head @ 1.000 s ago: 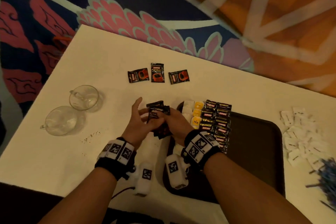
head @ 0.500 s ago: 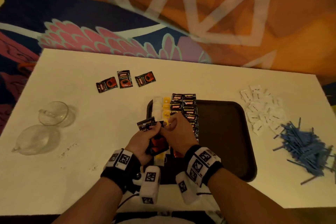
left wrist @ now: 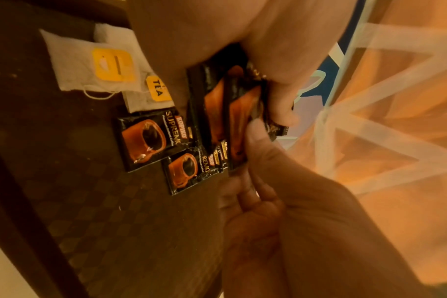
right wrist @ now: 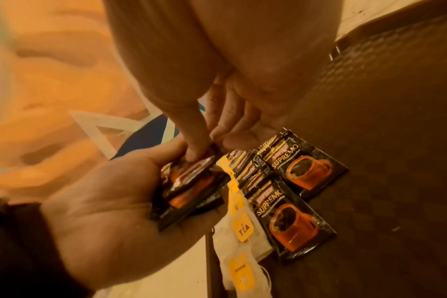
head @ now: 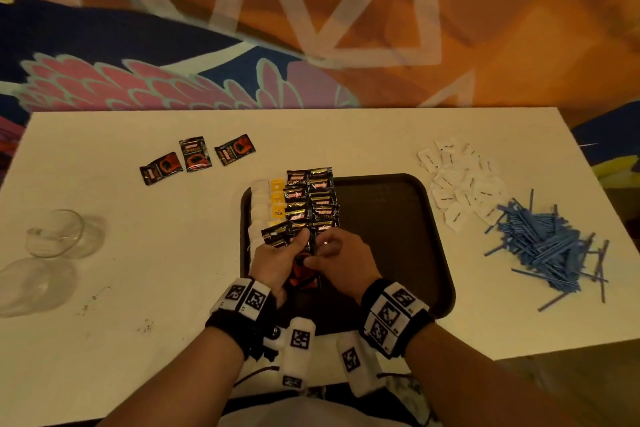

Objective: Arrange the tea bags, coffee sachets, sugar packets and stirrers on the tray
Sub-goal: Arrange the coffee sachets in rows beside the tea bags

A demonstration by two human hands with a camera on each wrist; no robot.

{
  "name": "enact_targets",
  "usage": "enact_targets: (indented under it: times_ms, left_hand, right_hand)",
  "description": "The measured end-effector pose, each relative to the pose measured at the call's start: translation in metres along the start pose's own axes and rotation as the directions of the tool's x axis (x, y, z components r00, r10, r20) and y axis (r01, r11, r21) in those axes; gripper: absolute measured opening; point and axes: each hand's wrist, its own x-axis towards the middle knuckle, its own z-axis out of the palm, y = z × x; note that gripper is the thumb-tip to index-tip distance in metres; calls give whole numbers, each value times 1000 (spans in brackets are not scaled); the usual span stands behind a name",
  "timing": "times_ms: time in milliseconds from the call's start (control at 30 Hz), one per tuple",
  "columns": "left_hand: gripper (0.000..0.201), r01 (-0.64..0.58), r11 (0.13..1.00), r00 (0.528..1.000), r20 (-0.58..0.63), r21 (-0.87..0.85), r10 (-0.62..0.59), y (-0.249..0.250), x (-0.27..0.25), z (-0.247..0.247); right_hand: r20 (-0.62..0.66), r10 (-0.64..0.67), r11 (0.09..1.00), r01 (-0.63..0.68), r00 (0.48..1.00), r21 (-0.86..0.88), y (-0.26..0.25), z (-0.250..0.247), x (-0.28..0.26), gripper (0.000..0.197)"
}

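Left hand (head: pixel 277 262) cupped palm-up over the near left corner of the tray (head: pixel 398 239), fingers and thumb clamped round a small stack of coffee sachets (right wrist: pixel 189 189), apparently kept as a ready supply so that one can be dealt at a time. Right hand (head: pixel 337 262) close against it, thumb and fingertips pinching the top sachet of that stack, probably peeling it free for the next place in the rows. Already laid on the tray: a column of tea bags (head: pixel 268 208) along the left rim, yellow tags showing, and just beside it two overlapped columns of coffee sachets (head: pixel 313 198), shingled so each label stays readable. Near end of those columns reaching to just ahead of the hands, so likely room for only a few more there. Right half of the tray bare and dark, plainly the open ground for what remains. Three more sachets (head: pixel 195 158) lying well apart on the table (head: pixel 156 253) to the far left; sugar packets (head: pixel 457 180) heaped just beyond the tray's right rim, blue stirrers (head: pixel 550 243) piled beside them, none of these on the tray yet. Two glass cups (head: pixel 52 236) standing far left, clear of any reach path.
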Motion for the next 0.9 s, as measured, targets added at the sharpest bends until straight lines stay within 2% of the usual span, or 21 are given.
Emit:
enact_targets:
  times_ms: [67,167,333,400,500,600,700,900]
  left_hand:
    - [31,44,999,999,-9,-23,-44,-1,2,3]
    - [37,111,992,994,-14,-59,-112,-1,5,7]
    - [35,109,991,987,-130,82,-98,-5,2,13]
    - [37,99,988,985,-150,116,-81,-9,2,12]
    - [54,102,984,976,-206,147,-70,-13,5,0]
    - [49,111,981,970,-230,160,-72,-14,5,-16]
    - [60,150,976,954,-281,156,-102,-16,5,-30]
    - [54,173,978,952,-275,114,-136,-19,0,-42]
  right_hand:
    - [5,-1,1000,1,1000,14,1,-4,0,27]
    - [1,-31,995,31,1000,-92,4,-9,1,24]
    - [25,-6,992,9,1000,-124,20,-12,1,21]
    - [31,22,992,-17,999,-124,29,-12,-1,20]
    - [33,86,990,-82,996,-118,47,-16,-1,19]
    - [-9,148,978,-148,989,-148,63,-26,2,20]
    - [-57,201,966,-208,978,-156,72,-31,10,23]
    - [-62,243,958,-250,968,-142,76,-25,28,14]
